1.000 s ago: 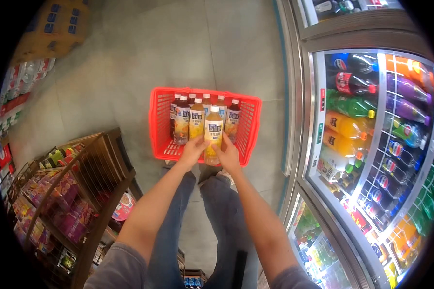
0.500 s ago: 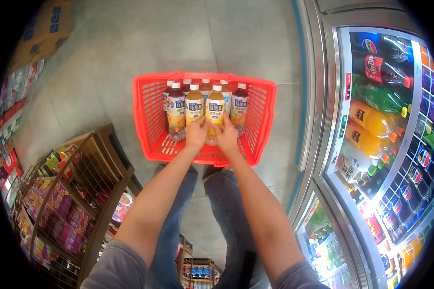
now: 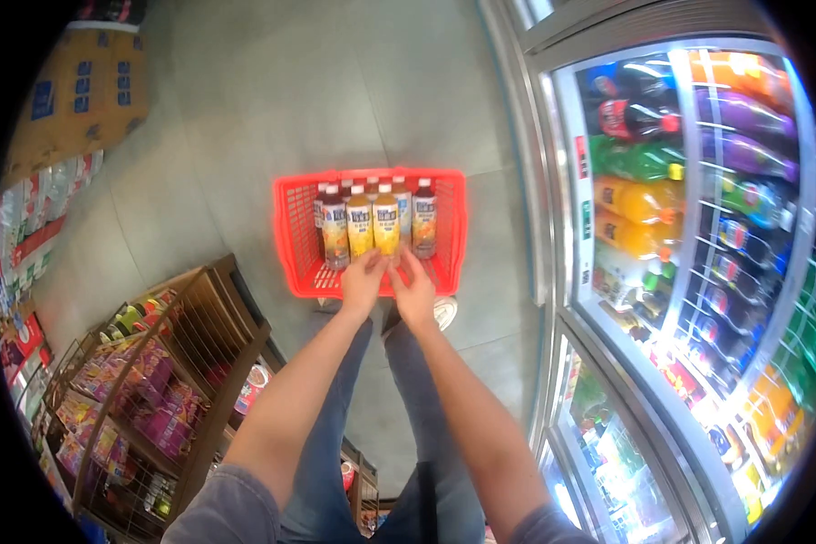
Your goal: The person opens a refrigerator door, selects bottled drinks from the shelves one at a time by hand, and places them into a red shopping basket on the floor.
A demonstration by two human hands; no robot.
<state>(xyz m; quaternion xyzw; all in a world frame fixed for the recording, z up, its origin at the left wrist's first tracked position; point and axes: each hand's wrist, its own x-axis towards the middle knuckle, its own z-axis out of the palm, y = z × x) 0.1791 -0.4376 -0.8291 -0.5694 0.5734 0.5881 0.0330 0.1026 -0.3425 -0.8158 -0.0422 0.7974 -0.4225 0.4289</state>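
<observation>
A red plastic shopping basket [image 3: 301, 274] stands on the floor in front of my feet. In it, several bottles of tea with white caps stand upright in rows, including a yellow-labelled tea bottle [image 3: 386, 218] and another yellow-labelled tea bottle [image 3: 360, 223] beside it. My left hand [image 3: 363, 279] is over the basket's near rim, just below the bases of these two bottles. Close beside it, my right hand [image 3: 413, 290] has thumb and forefinger apart. Neither hand is wrapped round a bottle; whether fingertips touch one is hard to see.
A glass-doored drinks fridge [image 3: 553, 272] with several soda bottles runs along the right. At lower left is a wire-and-wood snack rack [image 3: 204, 317]. A cardboard box [image 3: 100, 100] and packs of bottles [image 3: 36, 227] line the left. Grey floor tiles [image 3: 272, 82] lie beyond the basket.
My hands have drawn back from the front yellow-labelled bottle, toward my body. The basket looks smaller and farther off as my view has shifted. The bottles keep their places.
</observation>
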